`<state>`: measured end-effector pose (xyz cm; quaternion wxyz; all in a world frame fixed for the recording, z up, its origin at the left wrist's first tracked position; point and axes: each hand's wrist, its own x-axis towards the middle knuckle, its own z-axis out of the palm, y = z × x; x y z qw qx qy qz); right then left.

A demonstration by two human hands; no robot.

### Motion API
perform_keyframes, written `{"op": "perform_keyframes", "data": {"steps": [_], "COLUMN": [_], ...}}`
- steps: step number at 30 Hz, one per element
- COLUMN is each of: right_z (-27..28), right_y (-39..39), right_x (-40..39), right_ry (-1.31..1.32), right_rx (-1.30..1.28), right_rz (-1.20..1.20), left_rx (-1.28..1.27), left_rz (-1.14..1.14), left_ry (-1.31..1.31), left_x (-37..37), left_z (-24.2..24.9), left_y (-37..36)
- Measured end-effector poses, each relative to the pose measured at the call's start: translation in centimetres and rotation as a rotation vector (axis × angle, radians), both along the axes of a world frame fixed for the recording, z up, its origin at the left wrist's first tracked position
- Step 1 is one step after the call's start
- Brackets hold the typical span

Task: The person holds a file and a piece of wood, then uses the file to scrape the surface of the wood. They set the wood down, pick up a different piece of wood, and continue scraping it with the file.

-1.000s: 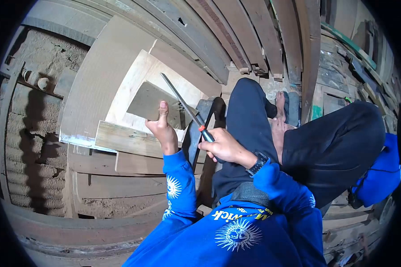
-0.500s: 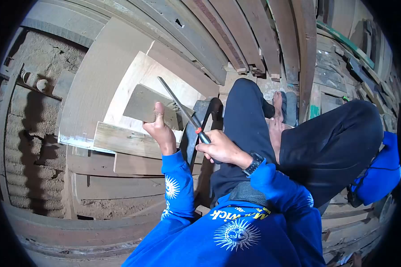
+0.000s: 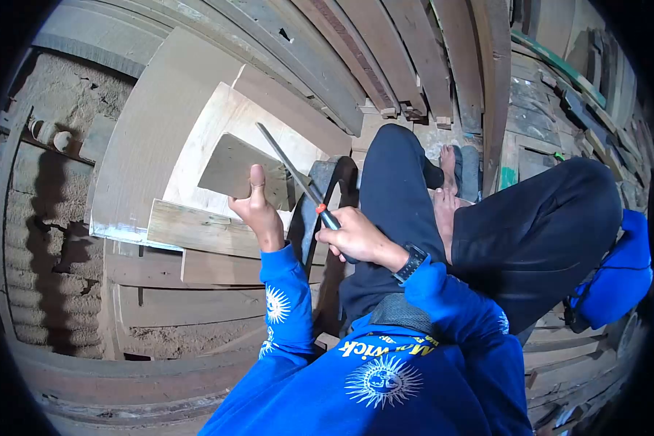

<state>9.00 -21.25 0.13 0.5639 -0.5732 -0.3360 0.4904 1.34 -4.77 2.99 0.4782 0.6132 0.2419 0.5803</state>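
Your left hand [image 3: 258,211] pinches the grey panel [image 3: 236,166] at its lower edge, thumb up its face. Your right hand [image 3: 352,234] clasps the file [image 3: 287,166], whose blade crosses the panel's right edge.

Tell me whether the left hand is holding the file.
No, the right hand grips the file; the left hand holds a flat metal blade.

Left hand [image 3: 256,211]: fingers hidden behind grey blade [image 3: 236,168]; only thumb and palm edge show. Blade's edge at 3 o'clock lies under the file [image 3: 287,168], teeth too small to tell. File handle hidden inside right hand [image 3: 354,237]. Dark frame [image 3: 320,190] at 6 o'clock of the file partly covered by both hands; shape unclear.
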Motion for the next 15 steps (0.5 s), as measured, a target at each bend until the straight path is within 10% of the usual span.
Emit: {"op": "perform_keyframes", "data": {"steps": [15], "right_z": [-0.8], "right_y": [0.8], "right_x": [0.4], "right_ry": [0.037], "right_rx": [-0.012], "right_rz": [-0.002], "left_rx": [-0.076], "left_rz": [-0.168], "left_ry": [-0.093], "left_x": [-0.8], "left_z": [-0.7], "left_y": [1.5]}}
